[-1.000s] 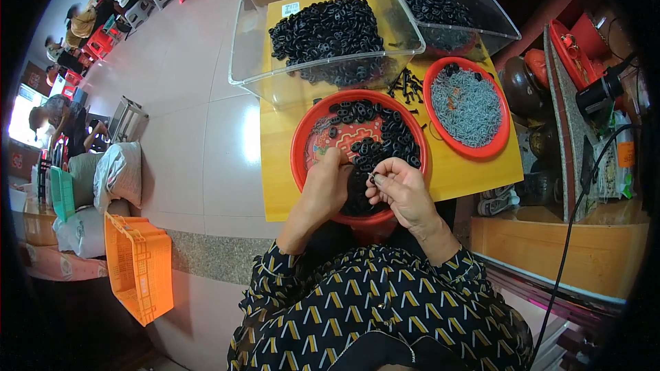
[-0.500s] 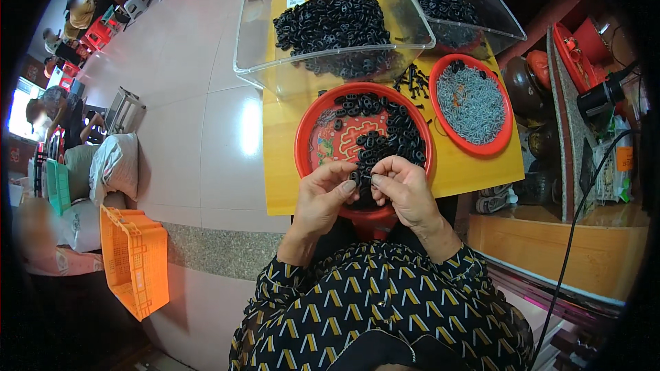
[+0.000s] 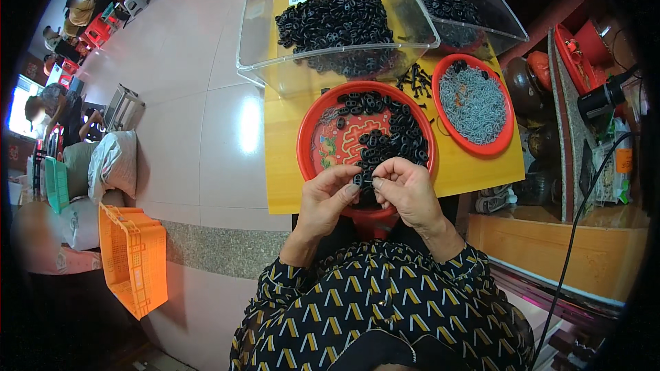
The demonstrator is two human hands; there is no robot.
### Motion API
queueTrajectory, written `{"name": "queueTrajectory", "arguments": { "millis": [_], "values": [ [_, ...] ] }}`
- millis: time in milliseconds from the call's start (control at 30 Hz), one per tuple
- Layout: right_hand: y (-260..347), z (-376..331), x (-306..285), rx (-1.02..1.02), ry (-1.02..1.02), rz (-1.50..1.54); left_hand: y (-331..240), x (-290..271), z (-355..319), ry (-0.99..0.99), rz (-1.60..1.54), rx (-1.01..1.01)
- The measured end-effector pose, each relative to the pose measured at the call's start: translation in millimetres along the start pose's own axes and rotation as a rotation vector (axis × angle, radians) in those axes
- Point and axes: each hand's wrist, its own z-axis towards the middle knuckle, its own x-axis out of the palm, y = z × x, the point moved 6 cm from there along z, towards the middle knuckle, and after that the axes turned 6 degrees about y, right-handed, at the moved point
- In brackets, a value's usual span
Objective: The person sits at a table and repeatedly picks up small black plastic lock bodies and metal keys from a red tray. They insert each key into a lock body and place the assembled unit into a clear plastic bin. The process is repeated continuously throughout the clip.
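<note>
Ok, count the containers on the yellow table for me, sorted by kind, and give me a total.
Clear plastic bins: 2, both holding black parts; the second is at the back right.
Round red trays: 2, one with black parts by the hands, the other with grey parts.
Total: 4

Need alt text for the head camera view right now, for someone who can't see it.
Both hands, left hand and right hand, pinch a small black ring-shaped part between fingertips above the near rim of a red tray holding more black parts. The tray sits on a yellow table beside a second red tray of grey pieces and clear bins.
</note>
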Motion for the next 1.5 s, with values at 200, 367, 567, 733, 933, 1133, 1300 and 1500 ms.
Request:
{"name": "queueTrajectory", "arguments": {
  "millis": [200, 367, 567, 733, 933, 1133, 1300, 1500],
  "values": [
    [-1.9, 0.6, 0.2, -0.006, 0.002, -0.032, -1.5, 2.7, -0.8, 0.011, 0.032, 0.006],
    [1.5, -0.6, 2.3, 0.013, 0.016, -0.087, -3.2, 6.8, -2.0, 0.04, 0.128, 0.009],
    [4.6, -2.2, 4.4, 0.037, 0.046, -0.041, -10.6, 13.9, -2.1, 0.039, 0.204, 0.017],
    [-4.4, 2.3, 1.6, 0.019, 0.197, 0.218, -11.8, 13.9, -3.1, 0.069, 0.177, 0.021],
    [-15.8, 3.7, 1.7, 0.03, 0.314, 0.389, -12.0, 17.0, -4.2, 0.099, 0.187, 0.01],
    [-18.9, 4.6, 1.4, 0.017, 0.312, 0.381, -18.2, 20.9, -3.0, 0.099, 0.308, 0.067],
    [-21.7, 7.7, 0.3, 0.022, 0.324, 0.368, -20.3, 23.3, -2.6, 0.087, 0.416, 0.13],
    [-22.7, 13.9, -1.2, 0.009, 0.327, 0.326, -22.7, 25.9, 0.5, 0.075, 0.554, 0.185]
  ]
}}
